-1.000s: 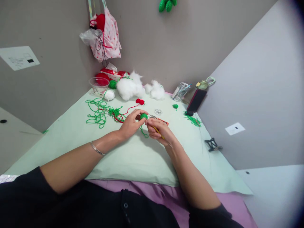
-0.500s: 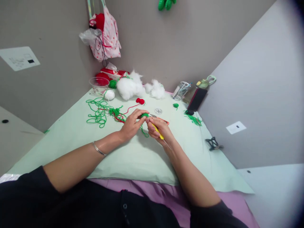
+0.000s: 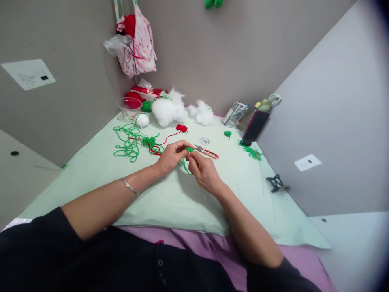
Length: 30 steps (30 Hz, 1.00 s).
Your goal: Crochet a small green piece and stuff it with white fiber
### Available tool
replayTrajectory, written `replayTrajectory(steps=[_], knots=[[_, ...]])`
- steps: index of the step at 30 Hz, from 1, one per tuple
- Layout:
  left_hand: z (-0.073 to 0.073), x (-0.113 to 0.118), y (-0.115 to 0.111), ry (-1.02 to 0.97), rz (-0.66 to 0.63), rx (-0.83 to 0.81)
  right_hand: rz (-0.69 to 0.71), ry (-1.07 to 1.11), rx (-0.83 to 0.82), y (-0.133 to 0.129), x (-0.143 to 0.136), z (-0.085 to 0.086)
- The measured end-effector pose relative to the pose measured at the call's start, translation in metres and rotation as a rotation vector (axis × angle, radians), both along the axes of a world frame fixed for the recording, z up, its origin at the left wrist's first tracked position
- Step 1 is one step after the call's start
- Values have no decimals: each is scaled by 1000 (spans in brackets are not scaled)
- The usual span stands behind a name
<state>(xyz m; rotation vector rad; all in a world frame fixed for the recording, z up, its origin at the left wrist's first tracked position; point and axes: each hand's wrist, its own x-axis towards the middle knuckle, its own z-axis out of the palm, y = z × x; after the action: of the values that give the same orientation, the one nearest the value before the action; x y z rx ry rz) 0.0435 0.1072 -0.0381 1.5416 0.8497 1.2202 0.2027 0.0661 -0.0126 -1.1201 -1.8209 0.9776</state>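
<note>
My left hand [image 3: 173,155] pinches a small green crocheted piece [image 3: 189,149] between thumb and fingers. Closed around a crochet hook, my right hand [image 3: 205,172] meets it from the right; most of the yellow handle is hidden in the fist, and the thin rear end [image 3: 204,195] sticks out below. The hook's front tip touches the green piece. A strand of green yarn [image 3: 186,167] hangs beneath the hands. Just right of the fingers lie orange-handled snips [image 3: 209,153], with a small clear round case [image 3: 205,140] behind them.
Tangled green yarn [image 3: 129,142] lies left, near a white yarn ball [image 3: 142,120] and plastic tub [image 3: 129,108]. White stuffing [image 3: 168,109] sits at the back. A pen cup [image 3: 235,114], phone [image 3: 257,126] and black clip stand [image 3: 277,183] are right.
My right hand has turned over, knuckles now up, and the hook points more steeply down, its yellow handle mostly covered. The snips are more exposed. The whole view has shifted slightly.
</note>
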Motion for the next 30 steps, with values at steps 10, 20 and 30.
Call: replayTrajectory(steps=[10, 20, 30], knots=[[1, -5, 15, -116, 195, -66, 660, 122, -596, -3, -5, 12], [13, -17, 12, -332, 85, -279, -368, -714, -61, 29, 70, 22], [8, -1, 2, -222, -46, -201, -48, -134, -95, 22, 21, 11]])
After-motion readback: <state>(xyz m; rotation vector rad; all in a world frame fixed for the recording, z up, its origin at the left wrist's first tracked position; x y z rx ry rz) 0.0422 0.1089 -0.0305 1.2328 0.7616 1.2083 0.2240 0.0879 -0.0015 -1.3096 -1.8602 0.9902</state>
